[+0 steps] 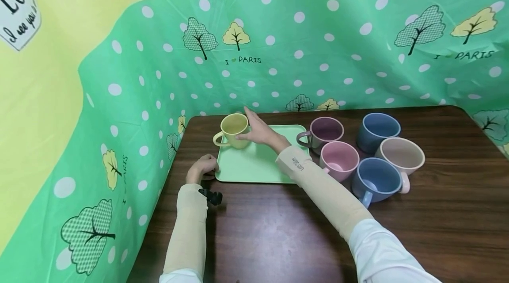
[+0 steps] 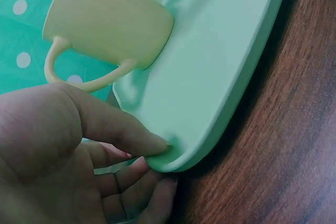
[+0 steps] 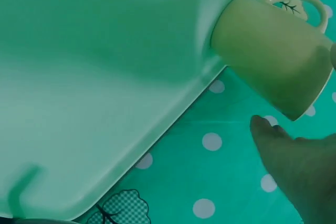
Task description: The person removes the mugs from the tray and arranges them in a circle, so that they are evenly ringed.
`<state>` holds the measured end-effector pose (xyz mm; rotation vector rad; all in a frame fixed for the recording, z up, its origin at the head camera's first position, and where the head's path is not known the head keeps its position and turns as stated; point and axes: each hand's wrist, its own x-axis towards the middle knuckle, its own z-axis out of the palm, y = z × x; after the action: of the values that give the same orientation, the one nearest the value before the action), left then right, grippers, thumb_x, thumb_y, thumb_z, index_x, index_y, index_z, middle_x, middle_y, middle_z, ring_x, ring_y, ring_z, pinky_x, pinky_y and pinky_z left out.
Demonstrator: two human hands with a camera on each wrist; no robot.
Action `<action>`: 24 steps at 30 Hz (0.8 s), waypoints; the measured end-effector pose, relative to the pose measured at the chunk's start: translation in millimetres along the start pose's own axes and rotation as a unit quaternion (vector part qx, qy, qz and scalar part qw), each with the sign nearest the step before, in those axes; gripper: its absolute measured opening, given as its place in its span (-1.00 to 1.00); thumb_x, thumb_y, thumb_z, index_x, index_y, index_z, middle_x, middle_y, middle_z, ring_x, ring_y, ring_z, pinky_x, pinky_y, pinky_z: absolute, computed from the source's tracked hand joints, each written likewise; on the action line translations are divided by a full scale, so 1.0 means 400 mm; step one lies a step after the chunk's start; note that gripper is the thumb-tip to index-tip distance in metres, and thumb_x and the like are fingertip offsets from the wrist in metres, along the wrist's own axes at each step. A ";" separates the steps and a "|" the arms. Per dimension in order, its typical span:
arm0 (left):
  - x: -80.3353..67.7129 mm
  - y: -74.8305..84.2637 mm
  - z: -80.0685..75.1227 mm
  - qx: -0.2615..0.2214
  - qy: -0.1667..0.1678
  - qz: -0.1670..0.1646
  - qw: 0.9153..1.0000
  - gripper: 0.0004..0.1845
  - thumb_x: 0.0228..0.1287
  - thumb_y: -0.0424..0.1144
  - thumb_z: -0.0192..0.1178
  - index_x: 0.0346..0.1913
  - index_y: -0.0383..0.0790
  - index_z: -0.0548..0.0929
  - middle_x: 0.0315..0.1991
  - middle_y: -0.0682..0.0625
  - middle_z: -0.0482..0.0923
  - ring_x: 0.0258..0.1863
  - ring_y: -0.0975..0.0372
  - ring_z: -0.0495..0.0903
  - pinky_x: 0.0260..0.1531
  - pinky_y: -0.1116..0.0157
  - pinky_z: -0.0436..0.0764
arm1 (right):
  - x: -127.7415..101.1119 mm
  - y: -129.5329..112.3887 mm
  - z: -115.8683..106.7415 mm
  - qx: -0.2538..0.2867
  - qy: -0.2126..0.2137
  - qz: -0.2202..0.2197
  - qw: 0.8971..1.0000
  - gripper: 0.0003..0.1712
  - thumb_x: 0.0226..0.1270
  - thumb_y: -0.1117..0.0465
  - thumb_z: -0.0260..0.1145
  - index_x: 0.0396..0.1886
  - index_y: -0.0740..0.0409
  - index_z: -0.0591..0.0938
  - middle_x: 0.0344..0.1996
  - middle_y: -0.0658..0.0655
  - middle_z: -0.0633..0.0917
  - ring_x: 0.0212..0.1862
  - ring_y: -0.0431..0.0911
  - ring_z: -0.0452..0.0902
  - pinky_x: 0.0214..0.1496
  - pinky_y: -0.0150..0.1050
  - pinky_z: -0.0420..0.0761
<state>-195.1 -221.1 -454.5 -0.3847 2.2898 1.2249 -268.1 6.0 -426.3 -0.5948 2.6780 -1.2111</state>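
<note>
A yellow mug (image 1: 233, 131) stands upright on the back left corner of a light green tray (image 1: 258, 166), its handle pointing left. Around the mug's right side is my right hand (image 1: 260, 129), with thumb and fingers spread. Its thumb tip is at the mug's near side, while the fingers (image 3: 278, 153) show apart from the mug in the right wrist view. At the tray's front left corner my left hand (image 1: 203, 167) pinches the rim, thumb on top and fingers beneath, as the left wrist view shows.
Right of the tray stand a purple mug (image 1: 327, 130), a pink mug (image 1: 339, 159), a white mug (image 1: 401, 152) and two blue mugs, one behind (image 1: 377, 130) and one in front (image 1: 377, 179). A patterned green cloth (image 1: 278, 53) hangs behind the brown table (image 1: 270, 230).
</note>
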 end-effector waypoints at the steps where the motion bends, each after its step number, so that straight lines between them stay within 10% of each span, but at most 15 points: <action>1: -0.001 0.001 -0.001 0.001 -0.002 0.001 1.000 -0.85 0.11 -0.45 -0.03 -0.25 -0.25 0.29 -0.32 -0.13 0.33 -0.47 0.14 0.38 -0.39 0.24 0.51 | 0.001 0.000 0.002 0.003 -0.006 -0.005 1.000 0.26 0.09 -0.04 0.45 0.54 0.07 -0.20 0.52 0.16 -0.04 0.51 0.08 -0.06 0.46 0.05 0.13; 11: 0.006 -0.004 -0.003 0.000 0.002 -0.002 1.000 -0.84 0.14 -0.45 -0.01 -0.22 -0.24 0.31 -0.29 -0.13 0.33 -0.44 0.13 0.37 -0.34 0.22 0.52 | -0.012 -0.021 0.009 -0.094 0.050 0.001 0.994 0.16 -0.04 -0.38 0.37 0.47 -0.02 0.10 0.20 0.21 0.36 0.12 0.07 0.42 0.05 0.00 0.56; 24: 0.005 -0.002 0.000 0.003 -0.001 -0.001 1.000 -0.83 0.11 -0.45 -0.01 -0.26 -0.23 0.26 -0.32 -0.12 0.30 -0.46 0.13 0.35 -0.37 0.23 0.48 | -0.017 -0.019 -0.006 -0.064 0.047 0.025 0.997 -0.04 -0.12 -0.46 0.35 0.02 0.18 0.37 -0.13 0.11 0.40 -0.13 -0.04 0.35 -0.11 -0.17 0.49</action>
<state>-196.3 -221.5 -456.0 -0.3843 2.2908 1.2164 -260.1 5.8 -419.3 -0.4958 2.8473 -1.0877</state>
